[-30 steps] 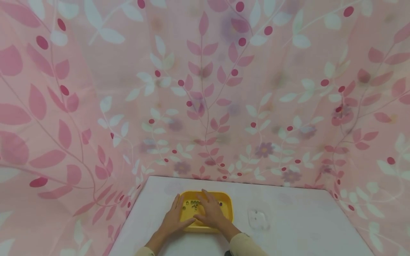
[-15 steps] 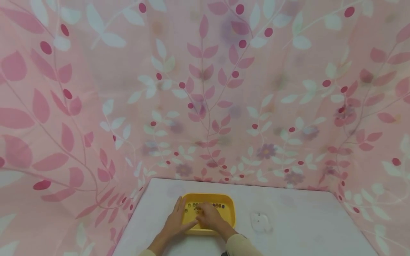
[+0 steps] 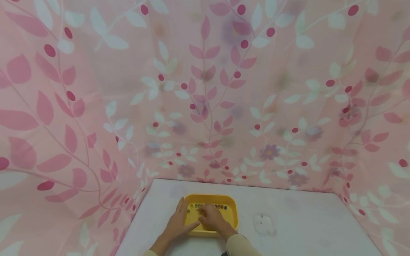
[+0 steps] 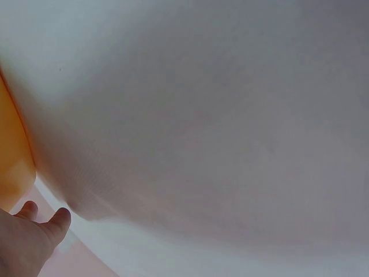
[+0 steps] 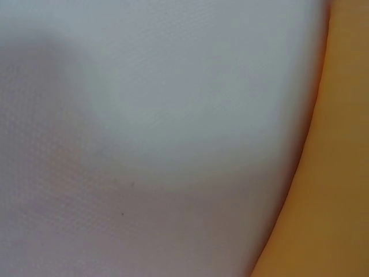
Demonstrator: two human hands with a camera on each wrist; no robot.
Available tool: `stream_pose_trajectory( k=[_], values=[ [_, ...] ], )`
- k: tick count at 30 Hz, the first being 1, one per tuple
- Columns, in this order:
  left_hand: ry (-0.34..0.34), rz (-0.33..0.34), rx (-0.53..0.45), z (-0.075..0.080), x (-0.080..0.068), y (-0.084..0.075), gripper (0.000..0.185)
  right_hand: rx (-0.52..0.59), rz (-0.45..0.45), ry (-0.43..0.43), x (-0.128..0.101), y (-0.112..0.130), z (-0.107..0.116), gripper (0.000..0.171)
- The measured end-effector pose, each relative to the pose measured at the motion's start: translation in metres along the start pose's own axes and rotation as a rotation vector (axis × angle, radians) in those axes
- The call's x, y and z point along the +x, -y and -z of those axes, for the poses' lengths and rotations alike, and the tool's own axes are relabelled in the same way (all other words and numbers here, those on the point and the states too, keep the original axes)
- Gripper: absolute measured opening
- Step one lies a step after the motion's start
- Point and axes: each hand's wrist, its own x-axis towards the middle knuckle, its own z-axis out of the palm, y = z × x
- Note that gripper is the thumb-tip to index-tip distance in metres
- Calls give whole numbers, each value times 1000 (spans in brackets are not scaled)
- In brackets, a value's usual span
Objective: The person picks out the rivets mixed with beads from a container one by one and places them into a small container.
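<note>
A yellow tray [image 3: 231, 213] stands on the white table, with small round beads [image 3: 192, 206] in a row along its far side. The row has greenish beads at left and darker beads [image 3: 222, 207] at right; its middle is behind my right hand. My left hand [image 3: 176, 222] lies along the tray's left side, fingers straight and thumb reaching over the near rim. Inside the tray, my right hand [image 3: 213, 217] has its fingers bent down at a small cluster of pieces [image 3: 199, 210]. I cannot tell whether a bead is between its fingertips.
To the right of the tray lies a clear plastic container [image 3: 264, 224] with a few tiny pieces at it. The white tabletop [image 3: 307, 220] meets pink leaf-patterned curtains [image 3: 205, 106] at the back and both sides.
My right hand, spread over the tray a second ago, has drawn its fingers together and down to the small cluster, uncovering the darker beads. My left hand keeps its place at the tray.
</note>
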Motion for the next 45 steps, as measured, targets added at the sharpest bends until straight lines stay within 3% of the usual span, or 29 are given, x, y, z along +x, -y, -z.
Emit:
stream_pose_trajectory(
  k=[14, 20, 30, 45],
  values=[
    [5, -1, -18, 3, 0, -2, 107, 6, -10, -2, 3, -3, -5, 14],
    [14, 6, -19, 0, 1, -2, 107, 37, -57, 17, 4, -7, -5, 5],
    [12, 14, -27, 2, 0, -2, 106, 177, -128, 30, 3, -10, -4, 5],
    [9, -3, 12, 1, 0, 0, 105, 183, -124, 64, 3, -11, -2, 4]
  ],
)
